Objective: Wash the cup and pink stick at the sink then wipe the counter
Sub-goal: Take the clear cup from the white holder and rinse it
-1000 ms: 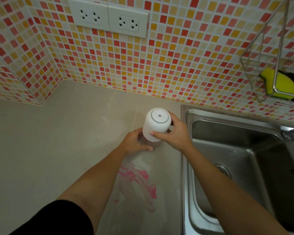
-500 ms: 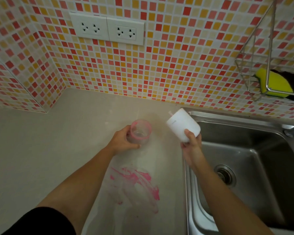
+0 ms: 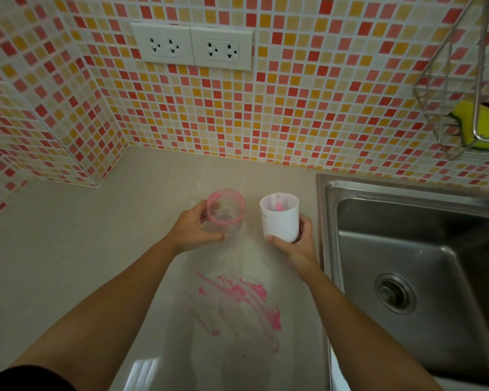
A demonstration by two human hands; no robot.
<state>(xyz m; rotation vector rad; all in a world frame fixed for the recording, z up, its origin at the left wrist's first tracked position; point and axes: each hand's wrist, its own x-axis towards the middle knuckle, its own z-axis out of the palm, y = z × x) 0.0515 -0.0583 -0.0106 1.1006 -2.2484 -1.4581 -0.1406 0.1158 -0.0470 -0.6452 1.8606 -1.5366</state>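
A clear cup [image 3: 225, 214] with a pink-stained rim stands upright on the beige counter [image 3: 68, 249], and my left hand [image 3: 194, 230] grips its left side. My right hand [image 3: 292, 244] holds a white cup [image 3: 279, 218] upright just to the right, mouth up. Inside the white cup a pink stick [image 3: 279, 205] leans against the wall. A pink smear [image 3: 237, 300] spreads over the counter below the two cups, between my forearms.
A steel sink [image 3: 412, 263] with a round drain [image 3: 394, 293] lies right of the cups. A wire rack [image 3: 446, 88] on the tiled wall holds a yellow sponge [image 3: 480, 125]. Two white sockets [image 3: 192, 46] sit on the wall above.
My right hand lifted the white cup off the clear cup, turned it from upside down to mouth up, and brought it beside the clear cup. My left hand stayed on the clear cup.
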